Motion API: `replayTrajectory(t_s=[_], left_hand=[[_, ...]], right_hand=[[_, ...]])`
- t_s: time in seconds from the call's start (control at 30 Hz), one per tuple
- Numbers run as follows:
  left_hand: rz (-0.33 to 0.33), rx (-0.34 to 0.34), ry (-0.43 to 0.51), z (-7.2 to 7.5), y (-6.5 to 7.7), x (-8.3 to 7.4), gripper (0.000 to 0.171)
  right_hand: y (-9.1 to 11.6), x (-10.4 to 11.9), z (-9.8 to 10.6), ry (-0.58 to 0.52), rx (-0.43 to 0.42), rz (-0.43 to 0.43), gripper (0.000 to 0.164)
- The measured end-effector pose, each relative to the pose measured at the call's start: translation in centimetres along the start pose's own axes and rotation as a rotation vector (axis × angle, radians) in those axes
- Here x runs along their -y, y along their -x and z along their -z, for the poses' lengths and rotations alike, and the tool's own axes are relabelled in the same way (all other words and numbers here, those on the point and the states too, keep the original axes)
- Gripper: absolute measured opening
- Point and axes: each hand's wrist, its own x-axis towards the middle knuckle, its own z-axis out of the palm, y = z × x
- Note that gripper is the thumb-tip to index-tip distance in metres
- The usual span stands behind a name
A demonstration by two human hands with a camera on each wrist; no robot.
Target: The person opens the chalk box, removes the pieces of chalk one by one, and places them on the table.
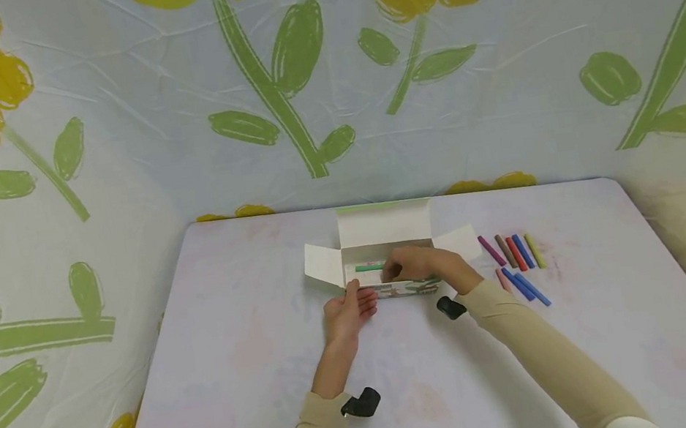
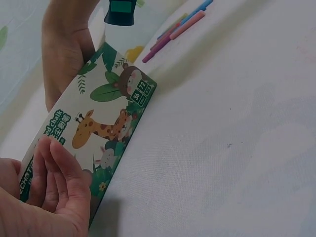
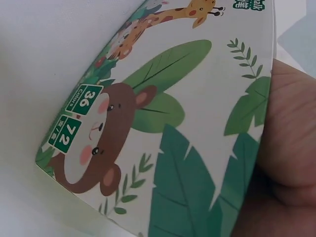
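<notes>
An open cardboard chalk box, printed with a giraffe, a bear and leaves, stands near the table's far side. Its lid and side flaps are folded out. At its front left corner is my left hand, thumb at the rim and fingers along the printed front panel. My right hand reaches down into the box with curled fingers. The front wall hides its fingertips in both wrist views. A green chalk stick shows inside, just left of those fingers; whether they grip it is unclear.
Right of the box lie several loose chalk sticks, among them a red one, a yellow-green one and a purple one. The pale table meets a flower-printed cloth backdrop at its far edge.
</notes>
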Motion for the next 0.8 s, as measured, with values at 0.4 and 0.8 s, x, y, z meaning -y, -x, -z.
replayTrajectory(t_s=[0.4,0.8], left_hand=[[0.006,0.009,-0.006,0.0,0.1,-0.1,0.040],[0.012,0.043,-0.015,0.0,0.9,-1.5,0.039]], right_hand=[[0.1,0.4,0.5,0.023,0.072,-0.100,0.015],[0.4,0.1,0.8,0.002,0.097,-0.044,0.012]])
